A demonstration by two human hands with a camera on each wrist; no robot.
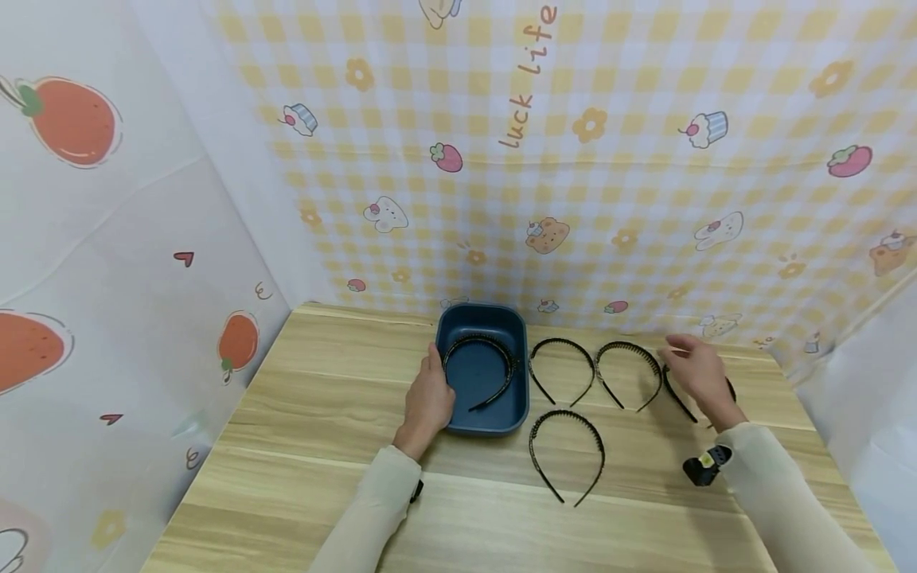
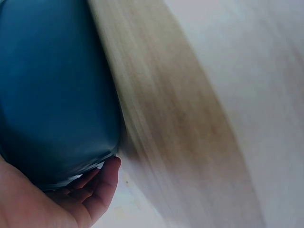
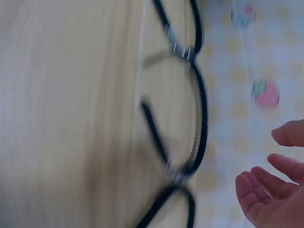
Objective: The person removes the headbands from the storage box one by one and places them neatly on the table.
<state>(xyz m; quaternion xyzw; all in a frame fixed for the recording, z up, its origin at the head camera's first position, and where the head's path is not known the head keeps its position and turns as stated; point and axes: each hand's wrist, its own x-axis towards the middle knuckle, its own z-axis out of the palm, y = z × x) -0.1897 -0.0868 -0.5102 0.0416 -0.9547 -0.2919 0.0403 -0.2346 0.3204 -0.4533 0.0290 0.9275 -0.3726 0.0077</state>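
Steadiness of the blue bin (image 1: 487, 430) matters: the left hand (image 1: 430, 394) grips its left wall, fingers bent round the outside, and that light hold should be enough to stop it sliding. The right hand (image 1: 698, 374) is over the farthest headband (image 1: 679, 403) to the bin's right, thumb well apart from the loosely bent fingers, nothing held. For a clean pick-up I would pinch that arch at mid-curve so both legs hang evenly, then lift straight up: the middle headband (image 1: 626, 344), next in toward the bin, has comb teeth that could snag a dragged one. The nearest headband (image 1: 562, 341) lies just beside the bin's right wall, and the lower headband (image 1: 566, 412) near its front right corner. Inside the bin, the boxed headband (image 1: 512, 368) has its arch toward the back; whether others lie under it, I cannot tell. Arch over arch would probably nest best there.
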